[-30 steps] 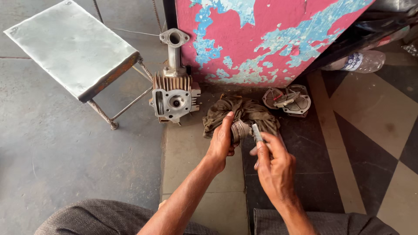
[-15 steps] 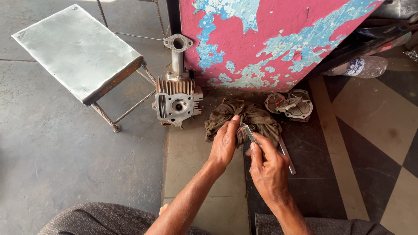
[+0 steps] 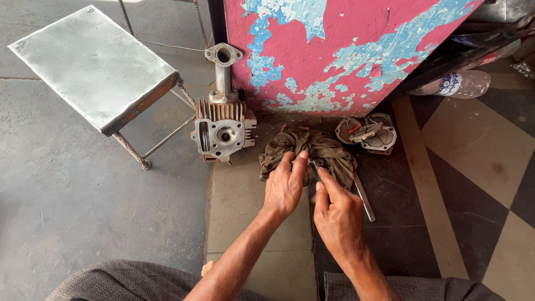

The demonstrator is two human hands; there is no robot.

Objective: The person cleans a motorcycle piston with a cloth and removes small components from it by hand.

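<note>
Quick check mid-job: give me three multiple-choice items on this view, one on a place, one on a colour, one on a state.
1. Where is the finned engine cylinder head?
A. On the metal stool
B. On the floor beside the stool
C. In the left hand

2. What colours is the peeling panel?
A. Pink with blue patches
B. Green with white patches
C. Plain yellow

3. How do the hands stand?
A. Both flat on the floor
B. Left hand and right hand together over the brown rag, fingers on a small part
C. Far apart, empty

Answers: 1 B, it stands on the floor right of the metal stool. 2 A, blue shows through pink paint. 3 B, both hands meet at the rag.
</note>
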